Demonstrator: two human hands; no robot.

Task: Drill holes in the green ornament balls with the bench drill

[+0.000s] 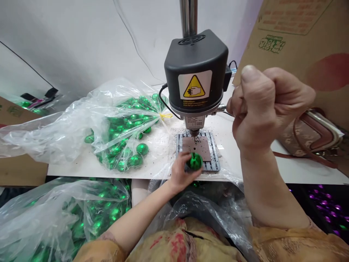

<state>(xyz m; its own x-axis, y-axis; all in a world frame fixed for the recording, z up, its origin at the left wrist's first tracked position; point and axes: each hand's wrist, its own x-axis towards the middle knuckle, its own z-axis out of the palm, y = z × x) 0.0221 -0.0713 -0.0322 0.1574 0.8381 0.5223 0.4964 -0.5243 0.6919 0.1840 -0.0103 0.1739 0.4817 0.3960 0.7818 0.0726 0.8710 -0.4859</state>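
My left hand (181, 174) is closed round a shiny green ball (195, 161) at the front of the drill press base plate (215, 156). A dark mark or opening shows on the ball's upper side. Raised at the right, my right hand (264, 105) makes a fist at the metal feed lever (222, 108) of the drill press (195, 72); its fingers hide the lever's end. Under the press's black head, the chuck (194, 132) points down at a brown board (204, 145) with a small hole. Dark chips are scattered over the board and plate.
A clear plastic bag (109, 98) with many green balls lies on the white table (160, 160) at left, several loose balls beside it. Another bag (40, 218) of green balls sits below. At right are a cardboard box (297, 43) and a handbag (311, 134).
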